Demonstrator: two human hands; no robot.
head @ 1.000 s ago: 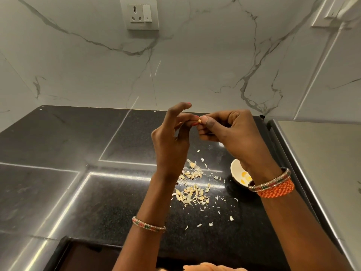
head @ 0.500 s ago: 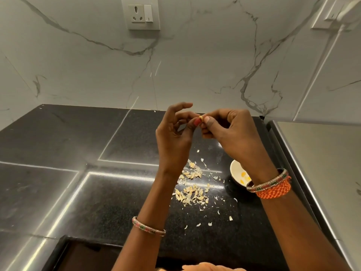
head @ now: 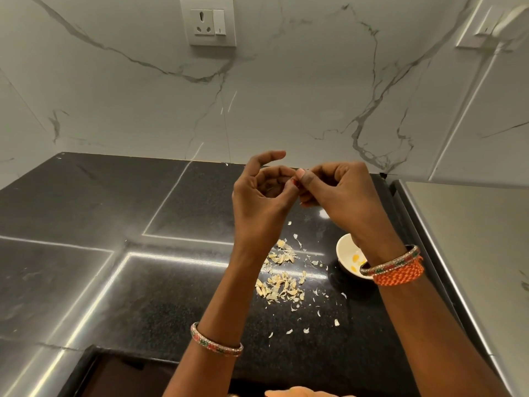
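Head view: black tabletop [head: 86, 210], marble wall [head: 286, 96], socket [head: 208, 21]; husks [head: 282, 285] and bowl [head: 342, 249] beneath my left hand [head: 257, 207] and right hand [head: 343, 196], fingers pinching a hidden bit.

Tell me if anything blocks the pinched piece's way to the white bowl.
Nothing on the counter does. The left hand and right hand pinch the piece, hidden in their grip. The bowl lies below; only the right wrist hangs over its edge; the peels lie left of it.

A black stone counter [head: 120, 224] carries a scatter of pale husks [head: 282, 285] and a small white bowl [head: 345, 247].
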